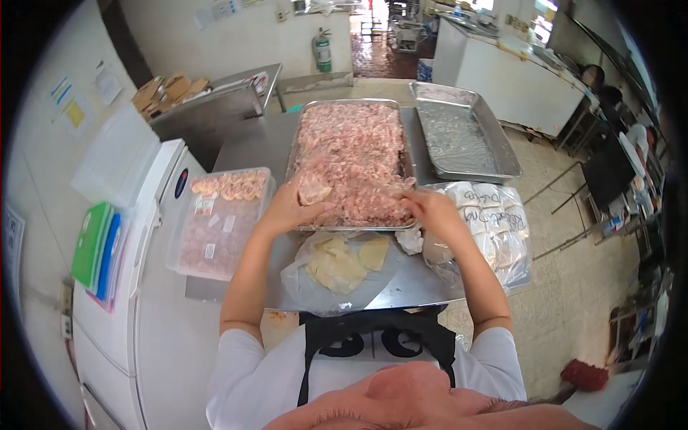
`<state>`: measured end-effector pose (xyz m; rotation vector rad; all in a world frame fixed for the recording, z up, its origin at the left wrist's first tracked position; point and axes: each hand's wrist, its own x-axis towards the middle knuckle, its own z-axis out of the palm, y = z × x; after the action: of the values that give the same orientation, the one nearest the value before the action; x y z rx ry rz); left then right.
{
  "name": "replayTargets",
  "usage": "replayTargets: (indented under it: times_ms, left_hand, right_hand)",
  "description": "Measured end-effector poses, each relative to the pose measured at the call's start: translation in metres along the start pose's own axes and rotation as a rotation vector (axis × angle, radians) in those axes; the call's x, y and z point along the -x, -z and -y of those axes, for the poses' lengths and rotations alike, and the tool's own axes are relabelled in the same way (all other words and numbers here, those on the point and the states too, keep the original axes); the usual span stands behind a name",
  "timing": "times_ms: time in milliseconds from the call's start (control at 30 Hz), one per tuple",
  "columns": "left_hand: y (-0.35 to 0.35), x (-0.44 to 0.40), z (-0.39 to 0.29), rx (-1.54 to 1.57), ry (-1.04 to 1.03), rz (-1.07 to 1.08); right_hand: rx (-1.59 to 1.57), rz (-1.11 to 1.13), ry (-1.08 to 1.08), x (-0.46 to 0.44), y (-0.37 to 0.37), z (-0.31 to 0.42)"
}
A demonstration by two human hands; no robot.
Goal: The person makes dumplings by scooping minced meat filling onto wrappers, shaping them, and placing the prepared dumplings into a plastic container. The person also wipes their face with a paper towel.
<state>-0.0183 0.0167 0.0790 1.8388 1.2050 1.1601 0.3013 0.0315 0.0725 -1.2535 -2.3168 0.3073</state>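
A deep metal tray [294, 143] on the steel table holds a heap of pink minced meat [351, 140]. At its near left side, my left hand [290, 209] is cupped around a dumpling wrapper [313, 192] with some meat on it. My right hand [436, 213] is over the tray's near right corner with its fingers curled together; what they grip is blurred. Closer to my body, pale yellow dumpling wrappers [337, 266] lie on an open plastic bag [297, 276]. To the left, a clear plastic container [174, 247] has rows of filled dumplings [233, 186] at its far end.
An empty-looking metal tray [459, 136] sits at the far right of the table. Plastic-wrapped packs with writing [494, 215] lie beside my right forearm. A white freezer [161, 322] stands at left. Another person [638, 140] is at the right edge.
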Motion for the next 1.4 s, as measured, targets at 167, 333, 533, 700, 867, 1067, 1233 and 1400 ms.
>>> replayTargets:
  times_ms: [167, 333, 533, 700, 867, 1067, 1233, 1400]
  left_hand:
    - [0.01, -0.004, -0.008, -0.282, -0.094, 0.096]
    - [0.001, -0.009, 0.002, -0.261, -0.19, 0.219]
    - [0.001, -0.01, 0.021, -0.104, 0.038, 0.196]
    - [-0.002, -0.002, 0.015, -0.095, 0.049, 0.162]
    - [0.005, -0.001, 0.003, -0.191, -0.074, 0.182]
    - [0.077, 0.013, 0.031, -0.251, -0.101, 0.16]
    - [0.147, 0.066, 0.072, -0.491, 0.406, -0.222]
    - [0.158, 0.083, 0.116, -0.774, 0.327, -0.324]
  right_hand:
    - [-0.384, 0.068, -0.014, -0.003, 0.019, 0.033]
    - [-0.193, 0.112, 0.215, -0.014, 0.008, 0.037]
    - [0.022, -0.054, 0.197, -0.008, 0.003, 0.056]
    - [0.053, 0.085, 0.147, -0.013, 0.036, 0.045]
    - [-0.155, 0.073, 0.201, -0.012, -0.007, 0.044]
    - [-0.549, -0.003, 0.159, -0.02, -0.056, 0.006]
    - [-0.935, 0.112, -0.196, -0.012, -0.087, -0.02]
    - [-0.976, 0.096, -0.272, -0.009, -0.087, -0.023]
